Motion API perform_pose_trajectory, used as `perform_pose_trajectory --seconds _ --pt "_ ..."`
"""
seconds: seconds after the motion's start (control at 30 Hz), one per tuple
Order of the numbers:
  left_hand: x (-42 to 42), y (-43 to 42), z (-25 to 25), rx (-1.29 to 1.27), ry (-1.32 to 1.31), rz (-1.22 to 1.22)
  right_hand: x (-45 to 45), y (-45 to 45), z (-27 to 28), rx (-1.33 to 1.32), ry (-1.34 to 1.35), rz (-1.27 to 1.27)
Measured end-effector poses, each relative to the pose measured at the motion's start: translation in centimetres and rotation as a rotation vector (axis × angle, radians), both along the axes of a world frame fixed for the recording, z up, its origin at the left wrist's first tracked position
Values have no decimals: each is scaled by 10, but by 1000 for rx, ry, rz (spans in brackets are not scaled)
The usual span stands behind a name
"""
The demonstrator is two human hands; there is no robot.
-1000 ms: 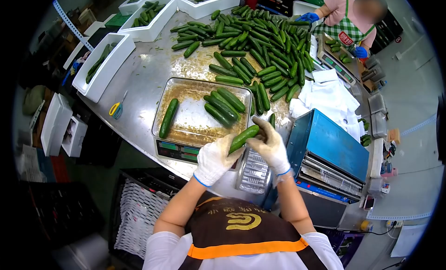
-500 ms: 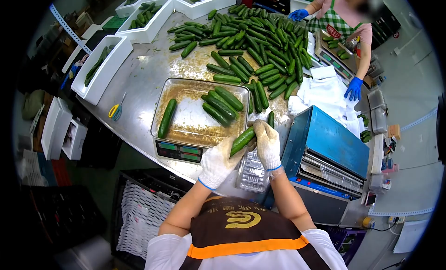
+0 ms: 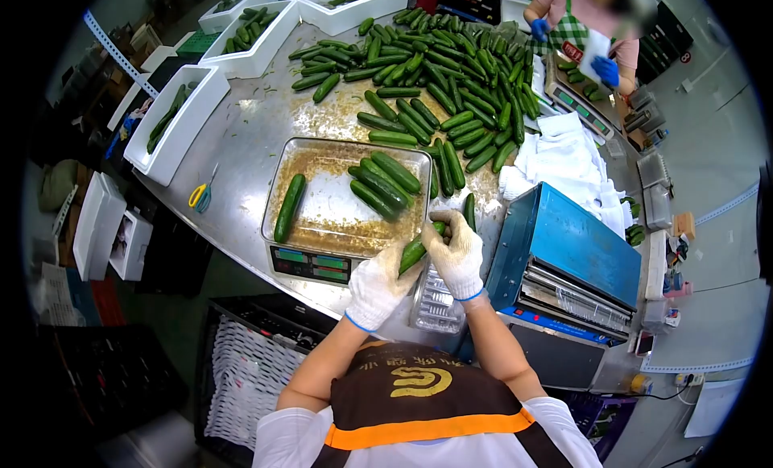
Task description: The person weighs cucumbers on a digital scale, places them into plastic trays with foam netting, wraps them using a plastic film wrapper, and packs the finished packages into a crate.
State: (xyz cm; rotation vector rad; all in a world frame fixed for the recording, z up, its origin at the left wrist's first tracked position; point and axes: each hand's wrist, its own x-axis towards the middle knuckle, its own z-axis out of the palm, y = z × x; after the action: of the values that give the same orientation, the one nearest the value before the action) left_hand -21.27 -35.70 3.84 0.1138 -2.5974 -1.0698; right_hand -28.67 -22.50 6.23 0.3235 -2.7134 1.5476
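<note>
Cucumber in two-handed grip

We find a clear tray nearest the body. Just past it, the left hand is curled around the cucumber's near end, the right hand its far end; the long axis slants away rightward. Beyond, we note the scale and pile.

One cucumber in two gloved hands; ahead-left of the grip, five cucumbers on one scale; farther left, one pair of scissors.
</note>
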Motion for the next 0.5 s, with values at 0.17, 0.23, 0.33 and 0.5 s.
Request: perform_pose_trajectory --seconds 0.17,0.23,0.33,0.5 --pt "1 1 -1 9 32 0 -16 14 -13 -444 -402 59" --pt "0 0 -4 -24 49 17 -15 15 -15 -527 -441 96" --pt "2 0 -2 -14 44 21 -4 6 -17 -430 -203 175" --pt "5 -4 -6 -2 -10 -35 -3 3 -28 -264 -163 95"
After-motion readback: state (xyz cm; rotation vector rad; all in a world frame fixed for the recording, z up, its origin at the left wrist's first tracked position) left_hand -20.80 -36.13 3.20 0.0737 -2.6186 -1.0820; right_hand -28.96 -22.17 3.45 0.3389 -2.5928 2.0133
